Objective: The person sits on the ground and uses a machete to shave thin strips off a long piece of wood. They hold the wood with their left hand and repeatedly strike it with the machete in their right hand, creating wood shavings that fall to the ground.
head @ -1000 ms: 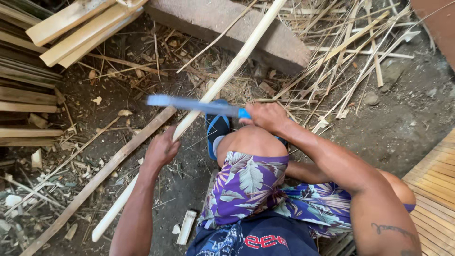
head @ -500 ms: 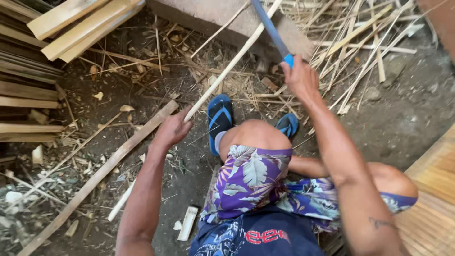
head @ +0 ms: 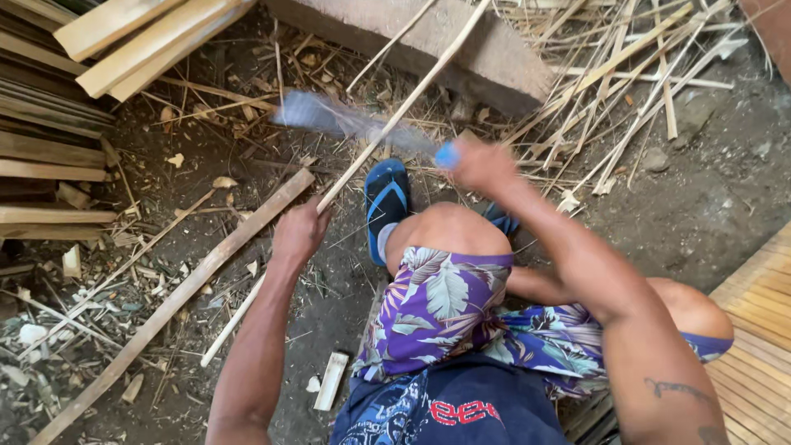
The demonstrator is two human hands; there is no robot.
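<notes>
Left hand (head: 298,235) gripping thin bamboo stick (head: 395,115), stick slanting from lower left up past concrete block (head: 461,49). Right hand (head: 482,165) closed round blue handle of knife (head: 354,124), blade motion-blurred, lying across the stick above the left hand. Blue sandal (head: 387,202) on foot just beside stick, floral shorts (head: 449,305) below. Wider slat (head: 181,288) on dirt left of stick. Plank stack (head: 58,148) far left, splinter pile (head: 626,74) upper right
</notes>
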